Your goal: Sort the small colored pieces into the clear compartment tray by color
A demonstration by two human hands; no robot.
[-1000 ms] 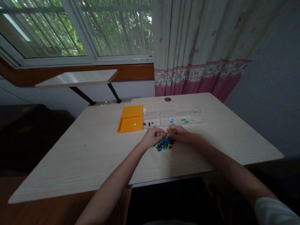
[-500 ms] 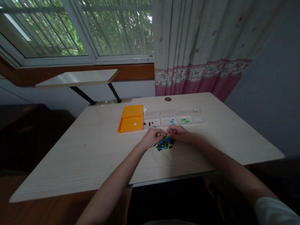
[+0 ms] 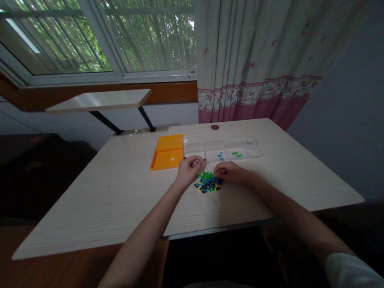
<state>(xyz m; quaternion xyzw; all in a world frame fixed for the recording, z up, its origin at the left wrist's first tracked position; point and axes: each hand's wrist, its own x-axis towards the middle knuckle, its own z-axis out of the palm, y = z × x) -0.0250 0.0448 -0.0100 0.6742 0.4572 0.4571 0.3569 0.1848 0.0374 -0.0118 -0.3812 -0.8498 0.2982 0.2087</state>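
Note:
My left hand [image 3: 189, 169] is over the near edge of a clear compartment tray [image 3: 215, 147], its fingertips pinched on a small dark brown brick [image 3: 204, 159]. Below it lies a pile of tiny toy bricks [image 3: 209, 183] in green, blue, brown and pale yellow. At the pile's right edge rests my right hand [image 3: 231, 172], fingers curled together; whatever they hold is too small to make out. Blue bricks [image 3: 220, 155] lie in one tray compartment and green bricks [image 3: 236, 154] in another to its right. My left hand partly hides the left compartment.
An open orange case [image 3: 167, 152] adjoins the tray's left end, with small white pieces [image 3: 172, 158] in it. Behind, a raised shelf [image 3: 105, 100] stands on black brackets at the table's [image 3: 118, 205] back left. A cable hole [image 3: 215, 127] lies near the back edge.
My left hand has moved up and left from the pile to the tray, with a brown brick at its fingertips. My right hand has stayed almost in place, and more of the pile shows.

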